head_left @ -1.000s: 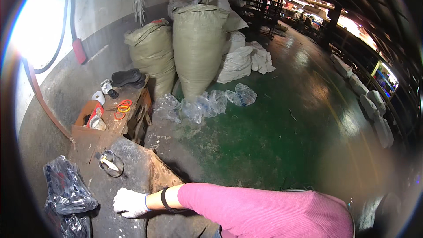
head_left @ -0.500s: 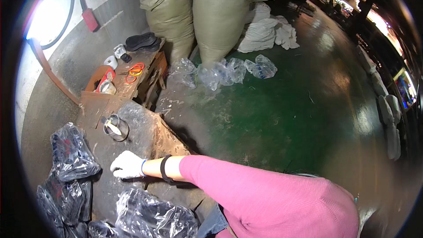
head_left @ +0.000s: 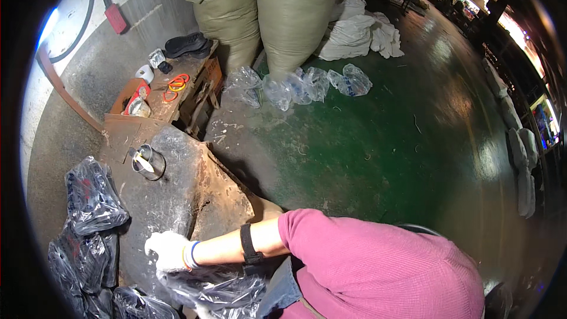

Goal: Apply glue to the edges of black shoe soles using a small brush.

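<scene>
My right hand point(head_left: 168, 251), in a white glove, reaches in from the right over the dark worktable point(head_left: 168, 201). Its fingers are curled, and what they hold, if anything, is hidden. Under and beside this hand lies a clear plastic bag with something dark inside point(head_left: 227, 292). At the lower edge, against that bag, shows a small white patch, apparently my gloved left hand point(head_left: 204, 311); its fingers cannot be made out. Farther up the table stands a metal cup point(head_left: 152, 164) with a pale-handled tool point(head_left: 142, 160) in it.
Plastic-wrapped dark bundles point(head_left: 94, 198) are piled at the table's left. Behind, a wooden bench point(head_left: 159, 103) bears dark shoe soles point(head_left: 186, 45), orange and yellow rings point(head_left: 176, 85) and a white roll point(head_left: 144, 73). Full woven sacks point(head_left: 298, 18) and crumpled clear bags point(head_left: 295, 88) stand on the green floor.
My right hand has moved down and nearer, from bare tabletop to the plastic bag's upper corner. The white patch of the left hand has appeared at the lower edge. The view has shifted slightly.
</scene>
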`<state>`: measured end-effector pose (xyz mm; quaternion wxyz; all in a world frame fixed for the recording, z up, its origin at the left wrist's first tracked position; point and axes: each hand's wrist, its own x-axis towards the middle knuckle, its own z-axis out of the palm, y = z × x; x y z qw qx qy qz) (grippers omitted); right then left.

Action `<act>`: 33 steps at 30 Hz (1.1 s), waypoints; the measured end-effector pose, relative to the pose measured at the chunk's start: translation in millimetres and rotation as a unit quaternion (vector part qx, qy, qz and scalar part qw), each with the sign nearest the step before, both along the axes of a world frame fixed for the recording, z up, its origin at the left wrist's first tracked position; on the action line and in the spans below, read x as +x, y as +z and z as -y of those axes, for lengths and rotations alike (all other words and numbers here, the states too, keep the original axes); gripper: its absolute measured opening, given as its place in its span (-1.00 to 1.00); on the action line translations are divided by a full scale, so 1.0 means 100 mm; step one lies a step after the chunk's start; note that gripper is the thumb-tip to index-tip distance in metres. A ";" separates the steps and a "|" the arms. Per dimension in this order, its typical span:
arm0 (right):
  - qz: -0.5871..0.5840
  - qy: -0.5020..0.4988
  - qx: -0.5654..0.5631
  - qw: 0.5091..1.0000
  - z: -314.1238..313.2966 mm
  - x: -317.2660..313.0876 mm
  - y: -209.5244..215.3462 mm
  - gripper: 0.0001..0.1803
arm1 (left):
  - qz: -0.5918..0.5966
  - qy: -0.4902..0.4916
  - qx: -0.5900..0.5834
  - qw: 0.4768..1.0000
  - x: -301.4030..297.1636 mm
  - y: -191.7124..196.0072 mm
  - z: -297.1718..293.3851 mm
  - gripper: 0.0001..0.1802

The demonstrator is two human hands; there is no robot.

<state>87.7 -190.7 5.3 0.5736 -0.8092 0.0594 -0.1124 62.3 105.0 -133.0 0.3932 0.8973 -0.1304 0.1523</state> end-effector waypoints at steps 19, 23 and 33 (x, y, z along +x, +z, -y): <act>0.165 0.136 -0.158 0.964 0.76 0.02 -0.64 -0.67 | -0.012 -0.163 0.276 0.947 0.16 1.49 1.70 -0.50; 0.049 0.115 -0.096 0.987 0.71 -0.01 -0.47 -0.67 | -0.051 -0.198 0.318 0.926 0.40 1.60 1.73 -0.64; -0.012 0.121 0.028 0.992 0.63 0.05 -0.71 -0.69 | -0.018 -0.455 0.410 0.790 0.41 1.20 1.59 -0.70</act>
